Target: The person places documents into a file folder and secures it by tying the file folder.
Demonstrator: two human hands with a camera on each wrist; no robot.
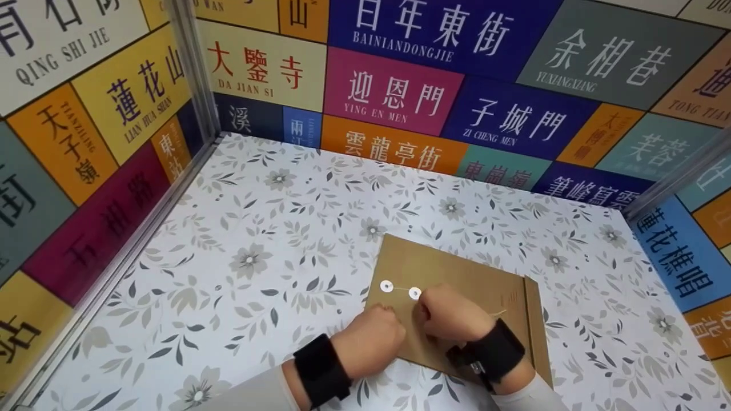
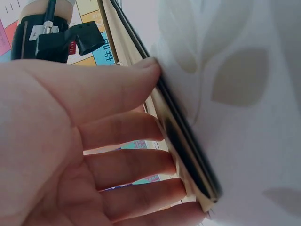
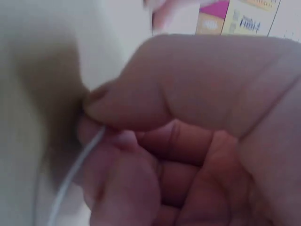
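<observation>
A brown kraft document envelope [image 1: 445, 258] lies on the table in the head view. Two white round buttons [image 1: 386, 286] sit on its face, with a thin string running between them. My left hand [image 1: 372, 338] grips the envelope's near-left edge; in the left wrist view the thumb [image 2: 136, 77] is at the edge with the other fingertips close below it. Beside the second button, my right hand [image 1: 457, 313] pinches the white string [image 3: 77, 165] between thumb and forefinger. Its remaining fingers are curled in. The string's far part is blurred in the right wrist view.
Beneath the envelope spreads a white tablecloth [image 1: 251, 261] with grey flowers and leaves. Upright panels [image 1: 394, 85] of coloured Chinese signs stand at the back and both sides. Metal strips [image 1: 123, 274] edge the table at the left. Black bands [image 1: 322, 371] circle both wrists.
</observation>
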